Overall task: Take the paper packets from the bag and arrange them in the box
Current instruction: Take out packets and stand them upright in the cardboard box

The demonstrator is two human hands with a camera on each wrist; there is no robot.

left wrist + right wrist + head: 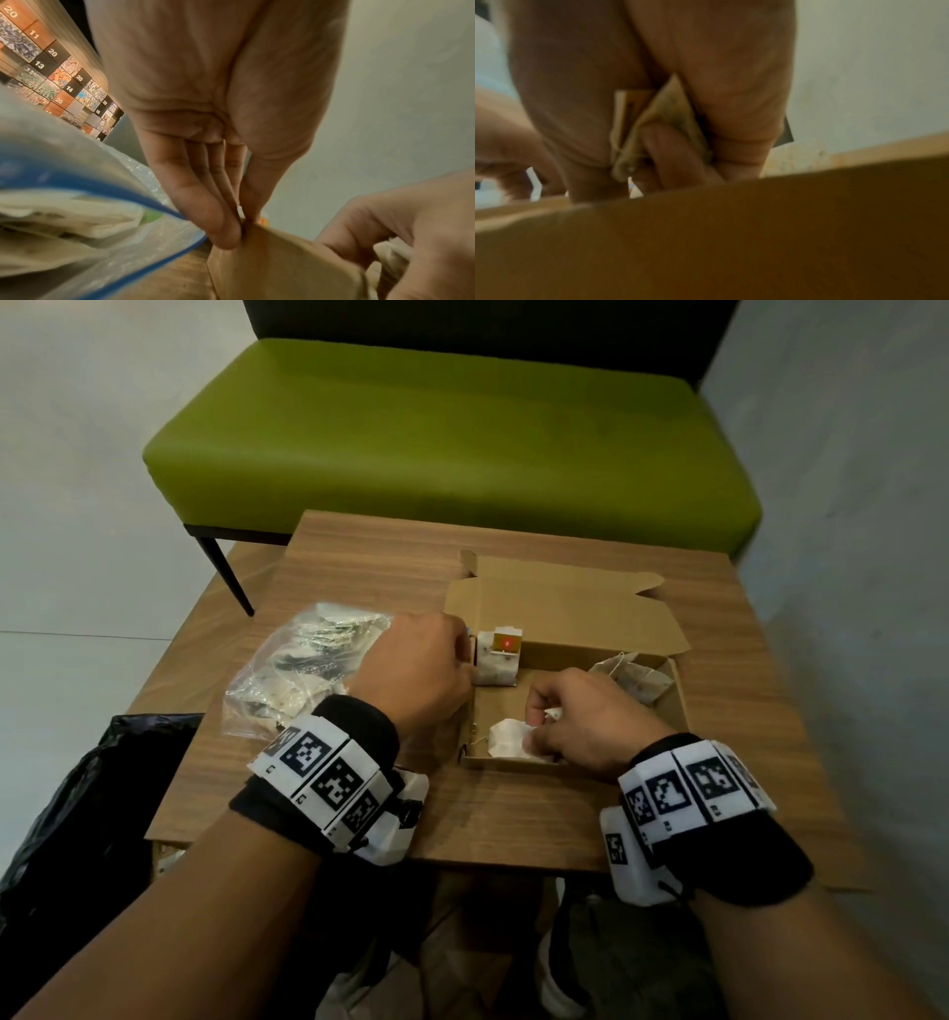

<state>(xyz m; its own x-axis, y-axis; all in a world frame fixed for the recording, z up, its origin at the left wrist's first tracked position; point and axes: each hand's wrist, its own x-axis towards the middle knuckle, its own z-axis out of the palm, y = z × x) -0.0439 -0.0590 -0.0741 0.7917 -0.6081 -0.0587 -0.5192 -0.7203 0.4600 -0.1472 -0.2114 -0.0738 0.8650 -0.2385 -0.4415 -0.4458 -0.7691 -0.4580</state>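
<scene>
An open brown cardboard box (498, 703) sits on the wooden table, its lid folded back. My left hand (462, 660) pinches the box's left wall (277, 259) between thumb and straight fingers (223, 229). My right hand (539, 719) is inside the box near the front wall and grips a white paper packet (506, 737); in the right wrist view its curled fingers (672, 148) hold the packet (670, 113). Another packet with an orange tag (497, 667) stands upright at the back left. More packets (637, 680) lean in the back right corner. The clear plastic bag (298, 665) of packets lies left of the box.
A green bench (436, 439) stands behind the table (369, 557). A black rubbish bag (77, 814) sits low at the left. A grey wall (847, 505) runs along the right. The bag's blue-edged mouth (144, 205) lies close to my left hand.
</scene>
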